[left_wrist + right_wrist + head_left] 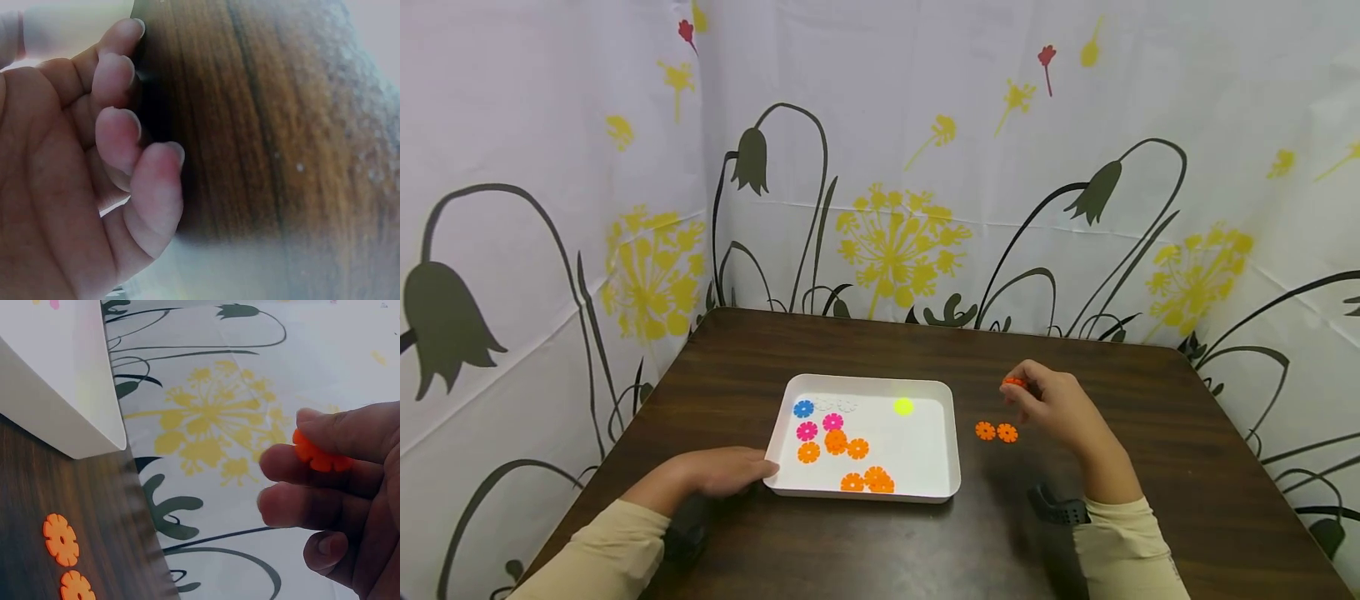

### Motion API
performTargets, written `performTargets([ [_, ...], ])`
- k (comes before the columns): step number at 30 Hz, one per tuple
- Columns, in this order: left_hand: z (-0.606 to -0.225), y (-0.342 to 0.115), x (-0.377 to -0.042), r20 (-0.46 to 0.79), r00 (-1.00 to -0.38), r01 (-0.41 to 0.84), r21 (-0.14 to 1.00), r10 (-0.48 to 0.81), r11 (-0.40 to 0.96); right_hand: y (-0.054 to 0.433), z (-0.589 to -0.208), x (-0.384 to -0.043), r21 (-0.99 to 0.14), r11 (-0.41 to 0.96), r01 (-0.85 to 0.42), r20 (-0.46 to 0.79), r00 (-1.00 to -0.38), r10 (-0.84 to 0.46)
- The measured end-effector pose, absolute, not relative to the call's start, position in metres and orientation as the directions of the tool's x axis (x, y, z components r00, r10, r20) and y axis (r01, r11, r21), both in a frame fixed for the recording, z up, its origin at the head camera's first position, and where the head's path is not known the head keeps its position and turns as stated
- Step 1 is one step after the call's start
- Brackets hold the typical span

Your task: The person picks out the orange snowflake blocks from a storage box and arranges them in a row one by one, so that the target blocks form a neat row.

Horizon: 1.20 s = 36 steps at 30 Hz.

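Observation:
My right hand (1060, 404) pinches an orange flower-shaped disc (322, 453) between thumb and fingers, raised to the right of the tray. Below it on the table lie two more orange discs, a left one (985, 431) and a right one (1007, 432). At the front left corner of the white tray (925, 467), my left hand (722, 471) has its thumb over the rim and its curled fingers (156, 187) low against the outside. Inside the tray are several orange discs (857, 448), two pink discs (807, 431), a blue disc (803, 408), a yellow disc (903, 406) and clear ones (846, 406).
The dark wooden table (880, 550) carries the tray near its middle. Behind and at both sides hangs a white curtain (880, 100) printed with flowers. A black strap (1060, 507) is on the right wrist.

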<state>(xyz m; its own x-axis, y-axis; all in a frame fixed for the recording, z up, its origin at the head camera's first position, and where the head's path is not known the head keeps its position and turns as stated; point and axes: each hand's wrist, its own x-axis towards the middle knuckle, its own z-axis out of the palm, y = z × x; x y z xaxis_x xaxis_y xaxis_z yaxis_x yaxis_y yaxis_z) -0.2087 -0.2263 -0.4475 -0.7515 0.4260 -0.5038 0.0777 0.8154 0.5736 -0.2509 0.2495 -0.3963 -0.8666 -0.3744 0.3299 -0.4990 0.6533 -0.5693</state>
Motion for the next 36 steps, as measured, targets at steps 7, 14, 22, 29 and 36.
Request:
performTargets([
  [7, -0.448, -0.227, -0.208, -0.497, -0.755, 0.08, 0.579, 0.429, 0.812, 0.259, -0.396, -0.25, -0.548, 0.678, -0.491, 0.356, -0.87, -0.342],
  [14, -0.448, -0.228, -0.209, -0.5, -0.758, 0.085, 0.562, 0.42, 0.823, 0.266, -0.394, -0.249, -0.543, 0.685, -0.486, 0.371, -0.87, -0.324],
  [22, -0.449, -0.227, -0.209, -0.501, -0.753, 0.079, 0.575, 0.426, 0.814, 0.273, -0.391, -0.246, -0.52, 0.681, -0.516, 0.411, -0.85, -0.331],
  [29, -0.45, -0.226, -0.208, -0.506, -0.759, 0.06, 0.573, 0.41, 0.817, 0.28, -0.388, -0.244, -0.488, 0.686, -0.54, 0.446, -0.829, -0.336],
  [36, -0.449, -0.225, -0.208, -0.521, -0.762, 0.023, 0.572, 0.384, 0.82, 0.284, -0.387, -0.245, -0.471, 0.696, -0.542, 0.456, -0.825, -0.334],
])
